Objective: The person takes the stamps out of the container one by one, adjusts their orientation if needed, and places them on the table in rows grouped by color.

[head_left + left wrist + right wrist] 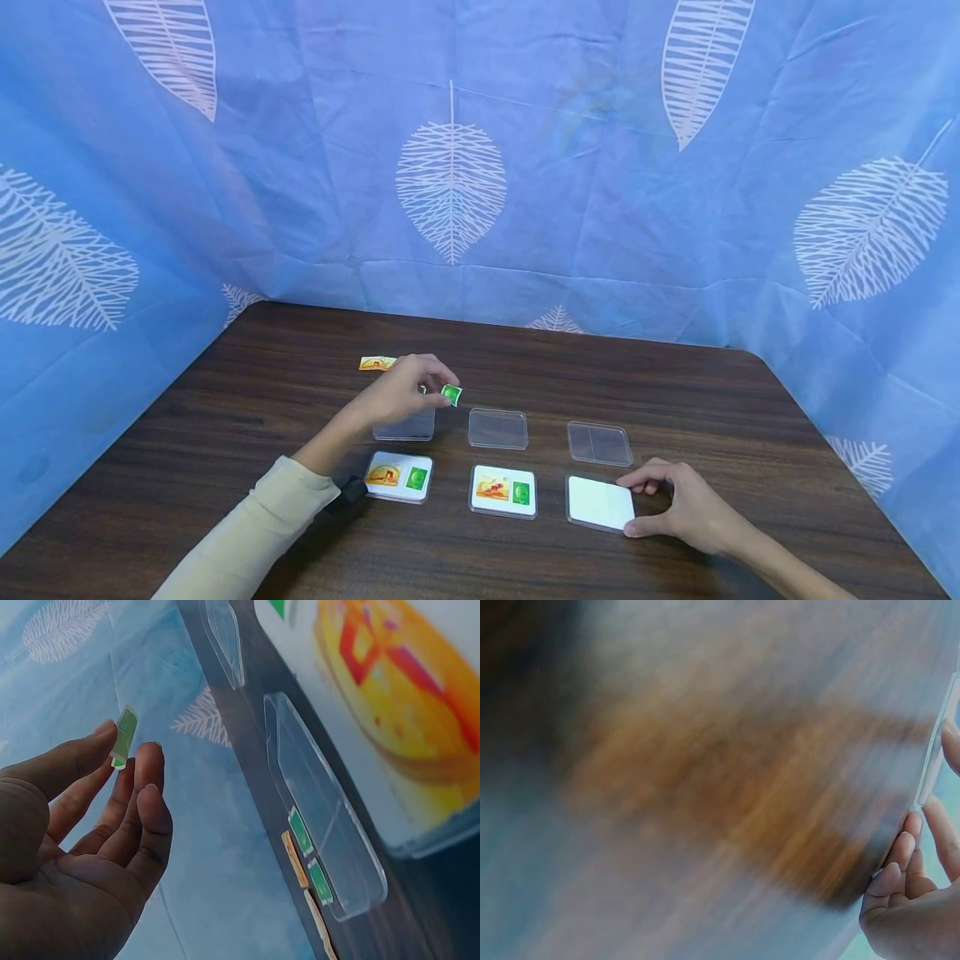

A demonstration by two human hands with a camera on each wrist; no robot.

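My left hand [405,390] pinches a small green stamp [451,394] between thumb and fingertips, above the table; the left wrist view shows the stamp [124,738] edge-on and slightly bent. My right hand [688,510] holds the right side of a clear plastic case [592,525] between thumb and fingers. A blank white card [600,502] lies in that case. Two similar cases line up to its left, their white cards bearing a yellow-orange picture [492,488] and a green stamp [521,493] each.
Behind the filled cases lie three clear lids [498,429], the left one partly hidden by my left hand. Yellow-orange stamps [377,363] lie farther back, and loose green stamps [320,881] rest by a lid. A blue leaf-patterned curtain [450,283] borders the dark wooden table [637,367].
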